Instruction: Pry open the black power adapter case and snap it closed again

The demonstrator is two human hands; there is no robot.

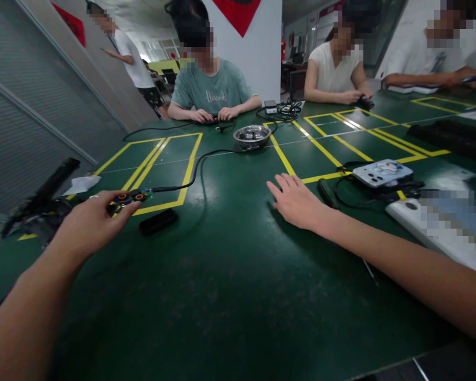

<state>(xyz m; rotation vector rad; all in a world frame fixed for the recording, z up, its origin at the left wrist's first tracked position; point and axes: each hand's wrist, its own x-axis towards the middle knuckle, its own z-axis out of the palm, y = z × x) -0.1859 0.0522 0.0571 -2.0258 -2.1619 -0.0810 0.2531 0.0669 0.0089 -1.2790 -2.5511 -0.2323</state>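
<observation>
Left hand: (89,225) thumb and fingers pinch a small circuit board (137,199) by its near end; a ring shows on one finger.
Circuit board: held at the left of the table, copper-coloured coils uppermost, bare of any cover.
Black cable: (196,174) runs from the board's far end, curving across the table towards the metal bowl.
Black casing piece: (158,221) on the table, just beside the board on its near right — not in either hand.
Right hand: (295,201) fingers extended and slightly spread, palm down, gripping nothing visible; whether it touches the tabletop cannot be told.
Dark handle: (327,193) just beyond the right wrist.
Metal bowl: (252,136) towards the far side, small items inside — too small to identify.
Right side: a phone-like item with a picture on its back (383,173), near a white device (412,219), partly blurred.
Left side: a black apparatus (43,203) and white paper (81,185).
Table: (222,296) green, marked with yellow tape.
Co-workers: three seated opposite, one standing behind at left.
</observation>
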